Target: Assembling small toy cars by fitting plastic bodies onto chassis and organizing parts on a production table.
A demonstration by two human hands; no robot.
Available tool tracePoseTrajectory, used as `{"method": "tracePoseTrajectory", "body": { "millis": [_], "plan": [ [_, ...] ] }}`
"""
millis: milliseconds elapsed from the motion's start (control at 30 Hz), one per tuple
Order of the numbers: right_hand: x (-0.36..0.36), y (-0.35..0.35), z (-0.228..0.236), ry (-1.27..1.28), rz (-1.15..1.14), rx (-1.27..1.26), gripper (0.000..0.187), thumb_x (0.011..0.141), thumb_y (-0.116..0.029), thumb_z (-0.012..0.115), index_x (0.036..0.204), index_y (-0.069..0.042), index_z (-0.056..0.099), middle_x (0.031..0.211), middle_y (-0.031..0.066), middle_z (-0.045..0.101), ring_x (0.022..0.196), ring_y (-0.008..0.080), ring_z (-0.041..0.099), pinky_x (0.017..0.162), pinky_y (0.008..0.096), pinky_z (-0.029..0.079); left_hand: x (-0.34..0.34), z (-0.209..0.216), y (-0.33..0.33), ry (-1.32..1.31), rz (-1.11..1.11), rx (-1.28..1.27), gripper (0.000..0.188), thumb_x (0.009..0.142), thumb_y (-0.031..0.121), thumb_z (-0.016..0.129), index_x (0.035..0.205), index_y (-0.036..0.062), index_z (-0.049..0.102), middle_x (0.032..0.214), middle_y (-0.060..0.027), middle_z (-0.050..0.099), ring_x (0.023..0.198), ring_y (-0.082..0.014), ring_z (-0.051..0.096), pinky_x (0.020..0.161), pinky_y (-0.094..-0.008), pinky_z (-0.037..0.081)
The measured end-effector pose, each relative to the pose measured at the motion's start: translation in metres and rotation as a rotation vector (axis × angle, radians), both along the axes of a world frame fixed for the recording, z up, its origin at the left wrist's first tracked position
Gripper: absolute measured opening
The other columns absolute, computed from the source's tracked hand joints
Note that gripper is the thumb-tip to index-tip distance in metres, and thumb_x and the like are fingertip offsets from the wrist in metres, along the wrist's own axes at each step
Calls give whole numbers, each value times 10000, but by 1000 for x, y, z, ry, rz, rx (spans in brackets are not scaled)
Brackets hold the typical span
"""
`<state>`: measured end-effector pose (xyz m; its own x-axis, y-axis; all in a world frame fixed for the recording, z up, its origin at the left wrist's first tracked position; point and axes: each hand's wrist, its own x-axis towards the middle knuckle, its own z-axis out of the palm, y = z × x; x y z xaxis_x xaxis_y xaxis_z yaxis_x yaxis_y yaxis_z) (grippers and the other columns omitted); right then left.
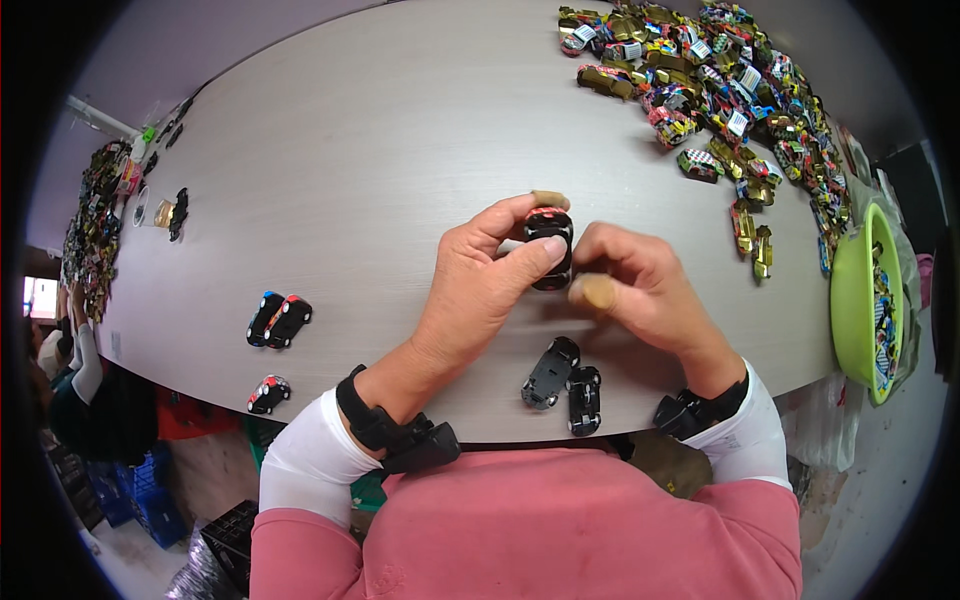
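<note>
My left hand [475,265] is closed on a small black toy car [549,232] with red at its far end. Its thumb presses on the car, and a tan cover sits on a fingertip. Close beside the car's right side is my right hand [640,285], fingers curled and partly smeared by motion. A tan cover is on its thumb too; whether anything lies between its fingers is hidden. Nearer to me, a grey toy car base [551,373] and a black one [584,400] lie side by side on the table [400,130].
Toy cars, one red-topped [290,320] and one smaller in view [268,394], lie at left. A large heap of colourful car shells [720,90] covers the far right, beside a green basin [853,310]. Another heap [95,225] lies far left, near another person's sleeve [88,365].
</note>
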<state>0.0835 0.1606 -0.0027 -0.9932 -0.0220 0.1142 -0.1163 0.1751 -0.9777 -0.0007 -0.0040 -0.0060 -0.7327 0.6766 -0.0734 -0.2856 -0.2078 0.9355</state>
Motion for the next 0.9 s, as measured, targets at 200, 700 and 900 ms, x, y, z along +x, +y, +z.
{"method": "tracePoseTrajectory", "body": {
  "millis": [200,700,900],
  "plan": [
    [-3,9,16,-72,-144,-138,58,842,-73,601,854,-20,577,716,-10,541,644,33,495,546,190,387,2,-3,0,201,-156,-121,226,823,88,635,1031,5,609,882,-3,599,766,-66,542,700,-218,454],
    [-6,-10,-10,326,-52,463,113,748,35,565,829,-1,494,774,129,478,688,295,513,585,343,426,3,9,-10,286,-225,-453,170,797,98,631,895,-41,632,690,-18,577,608,-78,523,536,-229,407],
    [-29,70,-8,416,-492,799,105,771,-35,607,856,-7,551,818,141,553,736,288,575,668,343,463,-18,16,-37,552,-108,-465,221,768,71,633,967,-26,633,812,-125,654,726,-163,606,683,-277,474]
  ]
}}
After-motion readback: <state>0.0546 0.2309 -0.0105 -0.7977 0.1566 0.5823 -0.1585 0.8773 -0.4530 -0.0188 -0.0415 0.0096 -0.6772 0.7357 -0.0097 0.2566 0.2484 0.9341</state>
